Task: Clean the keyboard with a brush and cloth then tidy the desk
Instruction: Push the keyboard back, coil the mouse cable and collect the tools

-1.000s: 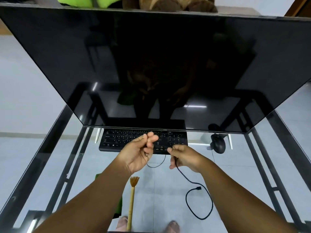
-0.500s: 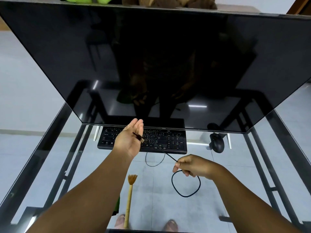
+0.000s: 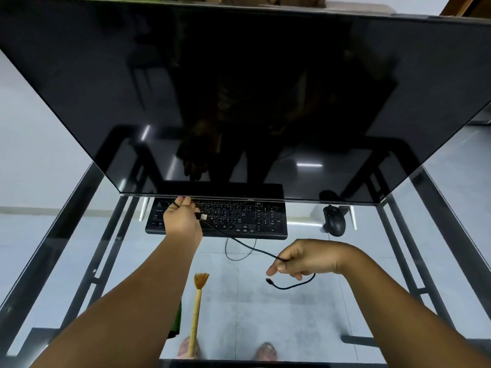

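Observation:
A black keyboard [image 3: 239,219] lies on the glass desk [image 3: 79,248] just under the big dark monitor. My left hand [image 3: 182,220] is stretched out over the keyboard's left part, holding the USB plug end of a thin black cable [image 3: 239,241]. That cable runs down and right to my right hand [image 3: 305,258], which pinches it further along; its small free end hangs below that hand. A wooden brush [image 3: 198,304] with tan bristles lies near the front edge between my arms. A green cloth [image 3: 176,318] shows partly behind my left forearm.
The large black monitor [image 3: 239,102] overhangs the back of the desk and fills most of the view. A black mouse [image 3: 334,220] sits right of the keyboard. The keyboard's own cable loops in front of it. My feet show through the glass.
My left hand has reached forward over the keyboard with the plug end. My right hand has drawn back toward me and to the right, stretching the cable out between the two hands.

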